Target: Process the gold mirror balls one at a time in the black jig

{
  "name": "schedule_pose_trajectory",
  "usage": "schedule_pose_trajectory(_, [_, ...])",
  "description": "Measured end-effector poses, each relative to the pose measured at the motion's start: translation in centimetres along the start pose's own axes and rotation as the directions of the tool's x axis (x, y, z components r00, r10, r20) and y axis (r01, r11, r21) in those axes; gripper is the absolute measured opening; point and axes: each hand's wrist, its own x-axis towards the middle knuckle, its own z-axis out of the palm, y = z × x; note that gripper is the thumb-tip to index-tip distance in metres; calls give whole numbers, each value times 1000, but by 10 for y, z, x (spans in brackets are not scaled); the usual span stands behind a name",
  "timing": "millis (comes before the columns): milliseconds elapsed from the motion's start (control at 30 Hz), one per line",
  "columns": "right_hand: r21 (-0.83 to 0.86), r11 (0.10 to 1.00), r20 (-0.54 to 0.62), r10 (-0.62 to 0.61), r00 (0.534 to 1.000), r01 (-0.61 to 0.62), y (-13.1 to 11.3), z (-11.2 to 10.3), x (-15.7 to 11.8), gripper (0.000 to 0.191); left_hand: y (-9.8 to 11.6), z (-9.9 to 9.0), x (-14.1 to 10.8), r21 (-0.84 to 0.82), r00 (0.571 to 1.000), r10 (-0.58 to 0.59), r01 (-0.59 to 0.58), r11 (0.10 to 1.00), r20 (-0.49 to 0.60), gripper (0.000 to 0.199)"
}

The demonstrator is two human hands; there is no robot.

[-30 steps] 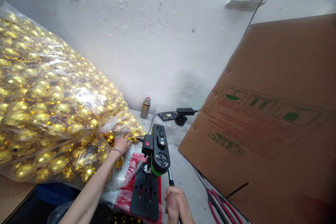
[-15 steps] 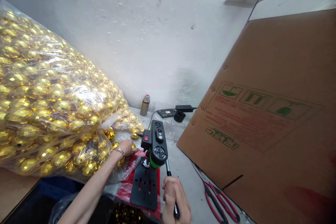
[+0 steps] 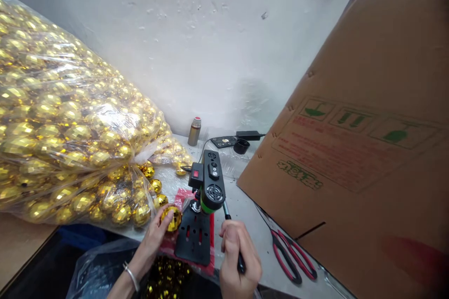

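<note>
My left hand (image 3: 157, 232) is closed around a shiny gold faceted ball (image 3: 171, 219), just left of a small black bench machine (image 3: 213, 182). The machine has a red switch, a green ring and a slotted black base plate (image 3: 193, 242) on red plastic. My right hand (image 3: 240, 257) grips a black-handled metal lever (image 3: 241, 263) at the machine's right side. Several loose gold balls (image 3: 155, 186) lie at the mouth of a big clear plastic bag (image 3: 77, 117) filled with such balls.
A large cardboard box (image 3: 351, 149) stands on the right, with red-handled scissors (image 3: 293, 257) before it. Near the wall are a small bottle (image 3: 194, 131), a black adapter (image 3: 247, 135) and a round black cap (image 3: 241, 146). More gold balls (image 3: 166, 278) lie below the table's front edge.
My left hand has come back from the loose balls beside the bag, toward me, and now holds a gold ball. My right hand stays on the lever. The view has shifted slightly.
</note>
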Motion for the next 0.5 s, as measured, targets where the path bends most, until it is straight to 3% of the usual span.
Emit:
schedule_pose_trajectory(167, [-34, 999, 40, -13, 999, 14, -6, -3, 11, 27, -26, 21, 1, 200, 991, 135, -130, 971, -12, 69])
schedule_pose_trajectory(333, [-43, 999, 54, -22, 998, 24, -5, -4, 7, 27, -29, 35, -1, 477, 952, 296, -297, 827, 81, 53])
schedule_pose_trajectory(500, [-54, 998, 76, -41, 996, 45, -3, -6, 4, 24, -36, 39, -2, 528, 892, 414, -443, 725, 180, 49])
